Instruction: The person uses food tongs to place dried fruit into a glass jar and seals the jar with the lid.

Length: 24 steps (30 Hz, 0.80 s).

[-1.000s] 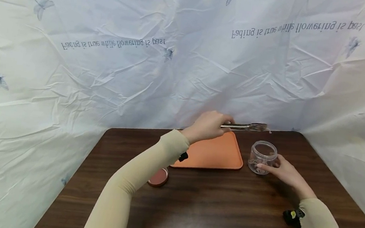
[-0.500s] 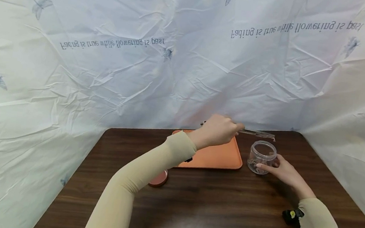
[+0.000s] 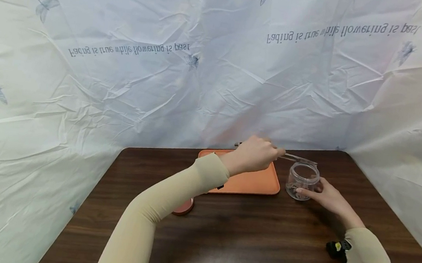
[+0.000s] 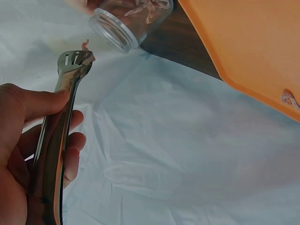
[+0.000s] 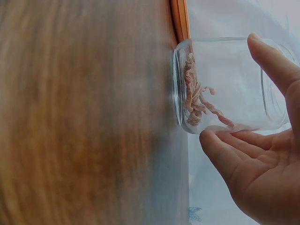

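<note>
My left hand (image 3: 256, 154) grips metal tongs (image 4: 58, 136) with slotted tips, held over the orange tray's right end and reaching toward the jar mouth. A small pinkish-brown dried strip (image 4: 86, 45) is pinched in the tong tips, just outside the rim in the left wrist view. On the table to the right, a clear open jar (image 3: 303, 182) stands upright. My right hand (image 3: 325, 198) holds it from the right side, thumb and fingers around the wall. Several twisted dried strips (image 5: 194, 93) lie at the jar's bottom, one leaning up the side.
The orange tray (image 3: 252, 182) lies at the back middle of the dark wooden table (image 3: 246, 238). One dried strip (image 4: 289, 97) is on the tray near its edge. A reddish-brown round lid (image 3: 184, 207) sits left of the tray, partly behind the left sleeve. A pale printed sheet (image 3: 216, 85) hangs behind.
My left hand has moved right and slightly down, bringing the tong tips from above and behind the jar to its rim. The right hand and jar have stayed in place.
</note>
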### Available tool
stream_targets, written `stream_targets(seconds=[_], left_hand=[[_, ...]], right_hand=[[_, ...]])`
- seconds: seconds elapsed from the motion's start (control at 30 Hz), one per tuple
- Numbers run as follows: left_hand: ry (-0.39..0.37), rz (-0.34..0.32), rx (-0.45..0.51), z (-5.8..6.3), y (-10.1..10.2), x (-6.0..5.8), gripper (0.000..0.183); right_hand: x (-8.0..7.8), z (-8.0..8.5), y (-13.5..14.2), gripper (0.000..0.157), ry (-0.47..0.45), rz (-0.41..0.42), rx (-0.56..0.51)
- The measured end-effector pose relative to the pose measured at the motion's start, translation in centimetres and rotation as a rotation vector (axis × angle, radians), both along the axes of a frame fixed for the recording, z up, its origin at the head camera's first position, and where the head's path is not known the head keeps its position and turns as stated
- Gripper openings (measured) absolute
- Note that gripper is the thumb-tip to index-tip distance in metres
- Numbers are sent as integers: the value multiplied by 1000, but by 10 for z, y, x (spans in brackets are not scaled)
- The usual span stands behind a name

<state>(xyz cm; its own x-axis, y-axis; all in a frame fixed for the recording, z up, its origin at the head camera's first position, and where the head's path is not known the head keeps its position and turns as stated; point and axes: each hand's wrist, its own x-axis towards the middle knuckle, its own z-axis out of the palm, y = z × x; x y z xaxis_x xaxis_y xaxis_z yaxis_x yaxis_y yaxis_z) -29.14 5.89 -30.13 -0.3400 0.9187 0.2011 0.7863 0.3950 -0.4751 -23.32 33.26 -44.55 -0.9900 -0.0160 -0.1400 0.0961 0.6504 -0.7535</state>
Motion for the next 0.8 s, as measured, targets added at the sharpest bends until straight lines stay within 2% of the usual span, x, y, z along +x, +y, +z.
stream_targets(seconds=[0.33,0.8], left_hand=[[-16,-5,28,2,0,-3,26],[-54,56,84,8,-6,-7,56]], right_hand=[[-1,0,0,107,-1,-3,12],[0,-1,0,106,19,5,20]])
